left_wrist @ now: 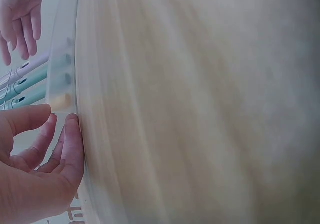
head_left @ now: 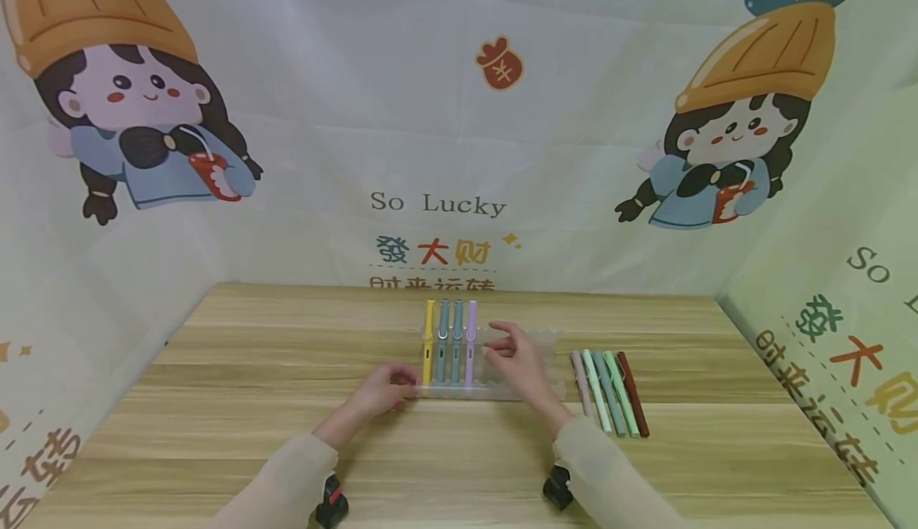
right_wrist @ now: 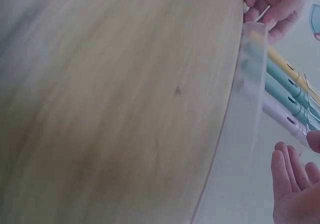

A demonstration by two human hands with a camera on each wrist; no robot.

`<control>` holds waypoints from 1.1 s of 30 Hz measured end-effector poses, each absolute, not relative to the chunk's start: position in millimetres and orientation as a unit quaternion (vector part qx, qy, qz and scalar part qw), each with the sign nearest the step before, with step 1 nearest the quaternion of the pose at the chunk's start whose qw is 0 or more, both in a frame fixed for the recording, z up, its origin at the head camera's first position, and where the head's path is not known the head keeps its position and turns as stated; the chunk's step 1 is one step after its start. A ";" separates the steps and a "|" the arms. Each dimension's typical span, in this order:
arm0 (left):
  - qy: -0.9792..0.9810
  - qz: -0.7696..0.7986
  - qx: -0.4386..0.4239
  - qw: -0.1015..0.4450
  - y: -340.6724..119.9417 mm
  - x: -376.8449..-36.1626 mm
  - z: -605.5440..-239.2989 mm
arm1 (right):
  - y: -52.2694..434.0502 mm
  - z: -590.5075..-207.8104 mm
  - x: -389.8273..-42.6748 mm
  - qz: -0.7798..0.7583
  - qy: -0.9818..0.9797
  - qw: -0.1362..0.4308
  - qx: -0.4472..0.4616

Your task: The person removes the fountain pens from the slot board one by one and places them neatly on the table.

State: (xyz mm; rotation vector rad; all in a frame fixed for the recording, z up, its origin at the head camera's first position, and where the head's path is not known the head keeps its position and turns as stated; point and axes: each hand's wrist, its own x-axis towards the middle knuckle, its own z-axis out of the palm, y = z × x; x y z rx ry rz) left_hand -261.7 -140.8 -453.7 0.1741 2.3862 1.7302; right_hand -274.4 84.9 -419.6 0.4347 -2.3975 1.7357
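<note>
A clear plastic pen tray (head_left: 554, 354) lies on the middle of the wooden table (head_left: 251, 401). In its left part lie a yellow pen (head_left: 428, 342), two teal pens (head_left: 449, 342) and a purple pen (head_left: 470, 342). My left hand (head_left: 387, 389) has loosely curled fingers, whose tips rest against the tray's near left rim (left_wrist: 65, 58). My right hand (head_left: 512, 354) hovers with relaxed fingers over the tray's bare part, just right of the purple pen, holding nothing. The right wrist view shows the tray (right_wrist: 250, 83) edge-on with both hands beside it.
Several loose pens (head_left: 610, 389), from pink through greens to dark red, lie side by side on the table right of the tray. Printed fabric walls (head_left: 459, 154) close in the back and both sides. Bare wood stretches to the left and near the front edge.
</note>
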 end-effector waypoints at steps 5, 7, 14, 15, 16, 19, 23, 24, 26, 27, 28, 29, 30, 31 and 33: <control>0.805 0.582 0.057 0.095 -140.8 -261.3 -452.9 | 78.9 -434.1 -285.7 0.582 -0.797 0.069 0.145; 0.805 0.583 0.057 0.095 -140.8 -261.3 -452.7 | 76.4 -436.2 -287.2 0.583 -0.795 0.069 0.153; 0.806 0.581 0.063 0.096 -141.2 -261.7 -452.8 | 68.3 -437.7 -288.2 0.592 -0.789 0.058 0.152; 0.805 0.581 0.063 0.097 -141.3 -261.7 -452.8 | 67.6 -438.0 -288.4 0.591 -0.791 0.057 0.151; 0.805 0.582 0.064 0.097 -141.4 -261.8 -452.8 | 66.9 -438.4 -288.7 0.589 -0.791 0.056 0.153; 0.804 0.583 0.067 0.098 -141.7 -261.7 -452.8 | 65.4 -439.1 -289.5 0.582 -0.796 0.060 0.156; 0.806 0.581 0.068 0.095 -141.2 -261.8 -452.7 | 64.0 -439.3 -290.6 0.569 -0.804 0.067 0.161; 0.806 0.580 0.067 0.095 -141.0 -261.9 -452.7 | 63.5 -439.0 -290.6 0.567 -0.805 0.067 0.161; 0.807 0.579 0.068 0.093 -140.7 -262.1 -452.8 | 62.7 -438.5 -290.4 0.564 -0.808 0.065 0.158; 0.808 0.578 0.068 0.092 -140.8 -262.1 -452.8 | 62.3 -438.3 -290.3 0.564 -0.809 0.062 0.155; 0.808 0.578 0.069 0.093 -140.7 -262.0 -452.6 | 61.9 -438.1 -290.1 0.566 -0.808 0.060 0.152; 0.808 0.577 0.070 0.093 -140.9 -262.0 -452.6 | 61.6 -437.6 -289.7 0.566 -0.809 0.058 0.147; 0.808 0.578 0.071 0.093 -141.0 -262.0 -452.5 | 61.6 -437.5 -289.7 0.563 -0.811 0.060 0.148; 0.808 0.578 0.072 0.094 -141.1 -261.9 -452.2 | 61.5 -437.6 -289.7 0.562 -0.812 0.061 0.145; 0.807 0.578 0.072 0.095 -141.2 -261.6 -451.8 | 61.4 -437.7 -289.9 0.560 -0.813 0.066 0.141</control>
